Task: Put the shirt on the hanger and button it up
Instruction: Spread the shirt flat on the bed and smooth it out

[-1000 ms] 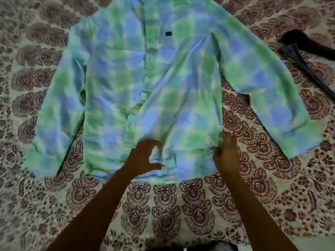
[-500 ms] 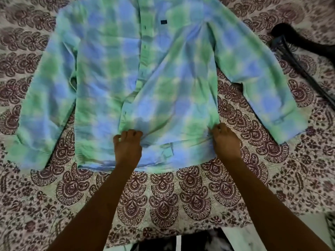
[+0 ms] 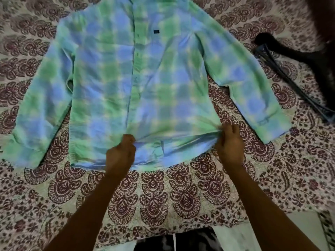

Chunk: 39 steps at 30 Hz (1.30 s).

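The green-and-blue checked shirt (image 3: 145,84) lies front up, sleeves spread, on the patterned bedspread (image 3: 163,196); the left hand (image 3: 120,154) has its fingers curled tight on the hem near the placket; the right hand (image 3: 229,144) pinches the hem's side edge, bunching the cloth; the dark hanger (image 3: 293,82) lies on the bedspread, well apart from the shirt's sleeve.

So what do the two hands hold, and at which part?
Both hold the shirt at its bottom hem: the left hand near the front opening, the right hand at the side corner.
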Available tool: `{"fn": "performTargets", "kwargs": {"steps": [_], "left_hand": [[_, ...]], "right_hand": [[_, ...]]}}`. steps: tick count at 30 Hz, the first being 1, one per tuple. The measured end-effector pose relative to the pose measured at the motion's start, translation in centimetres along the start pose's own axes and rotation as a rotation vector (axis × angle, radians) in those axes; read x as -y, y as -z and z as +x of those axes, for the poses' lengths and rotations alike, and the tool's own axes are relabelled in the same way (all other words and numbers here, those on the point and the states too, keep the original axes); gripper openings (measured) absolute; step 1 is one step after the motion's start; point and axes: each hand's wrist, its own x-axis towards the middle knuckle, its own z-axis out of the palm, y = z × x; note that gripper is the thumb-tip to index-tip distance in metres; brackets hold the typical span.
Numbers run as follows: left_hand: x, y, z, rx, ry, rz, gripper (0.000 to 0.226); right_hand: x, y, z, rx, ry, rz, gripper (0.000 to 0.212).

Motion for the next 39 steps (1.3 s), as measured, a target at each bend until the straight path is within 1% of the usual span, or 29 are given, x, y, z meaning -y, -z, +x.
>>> {"fn": "performTargets", "kwargs": {"steps": [2, 3, 5, 6, 7, 8, 9, 11, 12, 14, 15, 17, 20, 22, 24, 26, 28, 30, 33, 36, 39], "left_hand": [[-1.2, -1.1, -1.2, 0.128, -0.150, 0.117, 0.019], [-1.2, -2.0, -1.6, 0.165, -0.206, 0.173, 0.022], [-0.7, -3.5, -2.4, 0.251, -0.284, 0.196, 0.035], [-0.1, -4.1, -2.7, 0.300, -0.315, 0.227, 0.045], [0.5, -4.4, -3.1, 0.329, -0.341, 0.285, 0.051], [1.1, -4.6, -3.3, 0.342, -0.349, 0.343, 0.051], [1.7, -4.5, -3.5, 0.320, -0.355, 0.393, 0.045], [2.1, -4.1, -3.6, 0.242, -0.342, 0.397, 0.026], [2.2, -4.0, -3.6, 0.203, -0.339, 0.367, 0.023], [2.0, -3.4, -3.2, 0.134, -0.344, 0.325, 0.021], [2.0, -3.2, -2.9, 0.101, -0.360, 0.315, 0.021], [1.8, -2.9, -2.4, 0.105, -0.373, 0.298, 0.024], [1.6, -3.0, -2.5, 0.212, -0.368, 0.329, 0.043], [1.6, -3.4, -3.1, 0.291, -0.379, 0.335, 0.045], [1.7, -4.0, -3.6, 0.350, -0.370, 0.324, 0.047], [2.0, -4.5, -3.9, 0.366, -0.342, 0.285, 0.051], [2.3, -4.5, -3.9, 0.374, -0.343, 0.248, 0.053], [2.6, -4.1, -4.0, 0.369, -0.389, 0.208, 0.050], [2.6, -2.9, -4.0, 0.317, -0.409, 0.125, 0.033], [1.9, -2.0, -3.0, 0.252, -0.355, 0.082, 0.037], [0.6, -0.9, -0.9, 0.184, -0.279, 0.035, 0.038]], "right_hand": [[-1.8, 0.5, -1.1, -0.072, -0.130, 0.079, 0.025], [-2.6, 0.3, -1.7, -0.055, -0.179, 0.064, 0.026], [-3.8, -0.2, -2.7, 0.062, -0.254, -0.070, 0.027], [-4.1, -0.5, -3.0, 0.106, -0.252, -0.144, 0.030], [-4.1, -0.7, -3.2, 0.120, -0.202, -0.197, 0.033], [-4.1, -1.0, -3.2, 0.116, -0.116, -0.237, 0.038], [-3.9, -1.3, -3.0, 0.117, -0.017, -0.276, 0.044], [-3.2, -2.0, -2.5, 0.147, 0.143, -0.374, 0.053], [-3.0, -2.3, -2.2, 0.165, 0.189, -0.406, 0.054], [-2.5, -2.6, -1.6, 0.177, 0.226, -0.434, 0.050], [-2.4, -2.5, -1.2, 0.175, 0.222, -0.430, 0.046], [-2.3, -1.8, -0.7, 0.172, 0.177, -0.380, 0.041], [-2.9, -0.8, -0.7, 0.150, 0.160, -0.357, 0.041], [-3.4, -0.7, -1.4, 0.185, 0.149, -0.379, 0.041], [-3.6, -0.9, -2.3, 0.271, 0.082, -0.407, 0.035], [-3.7, -1.2, -2.9, 0.313, -0.002, -0.414, 0.029], [-3.7, -1.1, -2.9, 0.319, -0.063, -0.400, 0.027], [-3.6, -0.8, -2.7, 0.312, -0.057, -0.391, 0.027], [-2.8, -0.3, -2.6, 0.270, 0.023, -0.396, 0.031], [-1.0, 0.4, -2.7, 0.209, 0.047, -0.338, 0.042], [1.2, 1.0, -2.3, 0.138, 0.044, -0.229, 0.038]]}}
